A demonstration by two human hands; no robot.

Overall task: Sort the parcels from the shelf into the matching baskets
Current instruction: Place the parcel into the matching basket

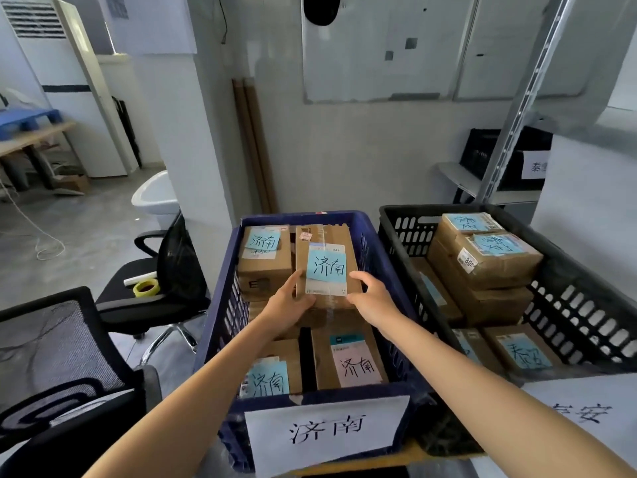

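In the storeroom, left hand [290, 300] and right hand [371, 295] gripped a box [327, 250] in the blue basket [220, 298]; set crooked, it might slide.

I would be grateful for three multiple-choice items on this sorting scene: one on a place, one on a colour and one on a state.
1. Where does the tape roll lie?
A. in a basket
B. on a chair
C. on a parcel

2. What colour is the note on the held parcel?
A. pink
B. yellow
C. blue

3. How is that parcel held?
A. by both hands
B. by one hand
C. by neither hand

Answers:
1 B: the roll rests on the chair's seat at the left.
2 C: the note with handwriting on it is light blue.
3 A: the left hand and the right hand each grip a near corner.
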